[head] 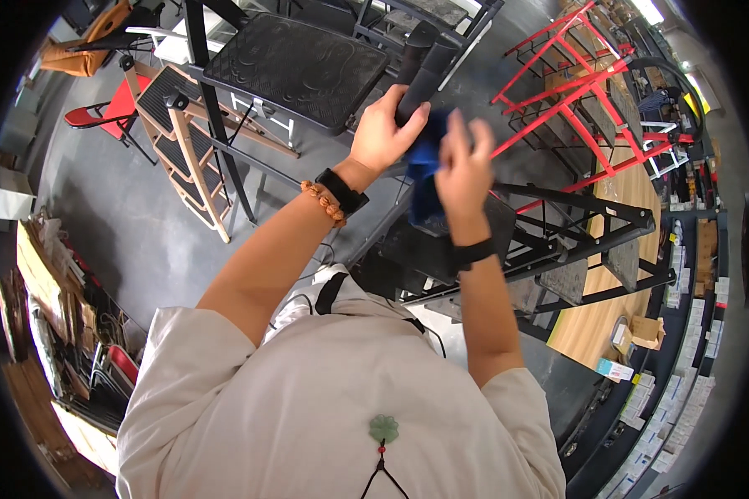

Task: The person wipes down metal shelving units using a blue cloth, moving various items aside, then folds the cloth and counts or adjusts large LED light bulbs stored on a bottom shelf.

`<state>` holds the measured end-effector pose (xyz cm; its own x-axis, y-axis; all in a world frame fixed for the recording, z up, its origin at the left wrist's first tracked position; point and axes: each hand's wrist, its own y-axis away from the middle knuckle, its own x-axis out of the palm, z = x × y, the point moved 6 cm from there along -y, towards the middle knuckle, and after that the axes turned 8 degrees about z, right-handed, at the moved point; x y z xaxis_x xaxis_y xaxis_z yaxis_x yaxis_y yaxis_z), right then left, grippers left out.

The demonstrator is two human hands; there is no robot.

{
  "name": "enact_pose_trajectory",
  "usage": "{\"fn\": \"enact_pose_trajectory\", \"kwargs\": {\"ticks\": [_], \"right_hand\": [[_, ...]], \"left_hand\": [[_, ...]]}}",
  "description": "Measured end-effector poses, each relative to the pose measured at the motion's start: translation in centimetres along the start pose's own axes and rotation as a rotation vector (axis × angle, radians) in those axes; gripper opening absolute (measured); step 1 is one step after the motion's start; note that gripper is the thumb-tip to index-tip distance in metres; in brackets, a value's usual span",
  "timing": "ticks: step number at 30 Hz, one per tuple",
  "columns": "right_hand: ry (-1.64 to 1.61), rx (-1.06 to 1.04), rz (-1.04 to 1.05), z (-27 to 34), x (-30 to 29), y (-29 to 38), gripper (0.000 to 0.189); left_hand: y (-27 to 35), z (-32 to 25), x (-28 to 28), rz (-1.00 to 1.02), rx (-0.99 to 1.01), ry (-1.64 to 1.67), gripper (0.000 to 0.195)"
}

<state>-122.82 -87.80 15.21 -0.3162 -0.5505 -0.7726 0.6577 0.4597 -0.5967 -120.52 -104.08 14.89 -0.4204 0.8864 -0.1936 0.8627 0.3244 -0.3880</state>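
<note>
My left hand (381, 134) is closed around the lower end of a black foam-covered handle (434, 72) on a black metal stepladder. A blue cloth (425, 165), blurred by motion, hangs between my two hands. My right hand (465, 165), also blurred, has the cloth against its palm side, with some fingers pointing up. Beyond my left hand is the ladder's black textured platform (296, 68). Under my right hand lies a lower black step (412, 249), partly hidden by my arm and the cloth.
To the left stands a beige stepladder (187, 150) with dark treads, near a red folding chair (115, 115). Red ladder frames (574, 106) and a folded black ladder (574, 249) lie on a wooden table (590, 340) at right. Shelves with white boxes (661, 430) line the right side.
</note>
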Motion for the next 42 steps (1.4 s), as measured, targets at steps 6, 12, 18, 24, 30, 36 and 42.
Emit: {"fn": "enact_pose_trajectory", "kwargs": {"ticks": [6,12,18,24,30,36,42], "right_hand": [[-0.165,0.226,0.079,-1.5,4.3,7.0,0.038],[-0.348,0.349,0.177,-3.8,5.4,12.9,0.033],[-0.343,0.426,0.083,-9.2,-5.3,16.9,0.017],[-0.125,0.597,-0.502,-16.8,-27.0,12.6,0.018],[0.058,0.397,-0.452,-27.8,-34.1,4.1,0.033],[-0.056,0.630,-0.492,-32.1,-23.4,6.1,0.042],[0.249,0.534,-0.525,-30.6,-20.3,10.3,0.032]], "left_hand": [[0.0,1.0,0.6,0.015,-0.035,-0.028,0.025],[-0.2,1.7,0.5,0.154,-0.047,0.172,0.022],[-0.1,1.1,1.5,0.153,-0.030,0.167,0.025],[-0.1,1.8,0.6,0.086,0.048,0.256,0.026],[-0.2,1.8,1.1,0.046,0.011,0.183,0.029],[-0.2,2.3,0.5,-0.020,0.063,0.169,0.028],[-0.2,2.8,0.6,-0.073,0.059,0.136,0.027]]}}
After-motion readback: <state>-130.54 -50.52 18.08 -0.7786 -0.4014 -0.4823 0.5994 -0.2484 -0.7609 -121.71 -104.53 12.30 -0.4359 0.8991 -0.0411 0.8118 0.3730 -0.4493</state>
